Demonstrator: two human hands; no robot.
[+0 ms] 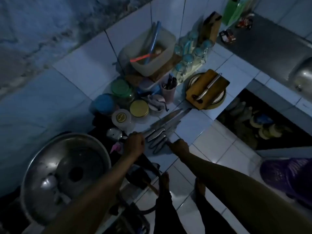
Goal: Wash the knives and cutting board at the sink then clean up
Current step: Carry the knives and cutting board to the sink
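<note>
Dim white-tiled counter (194,127) ran to a steel sink (302,76) at right. Knives (160,130) lay at centre; cutting board (205,89) sat upper right. Left hand (134,143) was curled, right hand (179,146) at the handles; grips could not be determined. No writing was legible.

Knives (162,127) on counter (194,125) w/ jars (121,100) left, cutting board (205,89) behind on plate (217,101).

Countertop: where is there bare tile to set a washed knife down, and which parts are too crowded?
Bare tile lies between the knives and the cutting board, running to the counter's front edge beside the right hand. A second bare stretch lies along the wall, left of the plastic tub. Crowded: the jars, cup and glasses behind the knives; the left hand borders the big pot.
</note>
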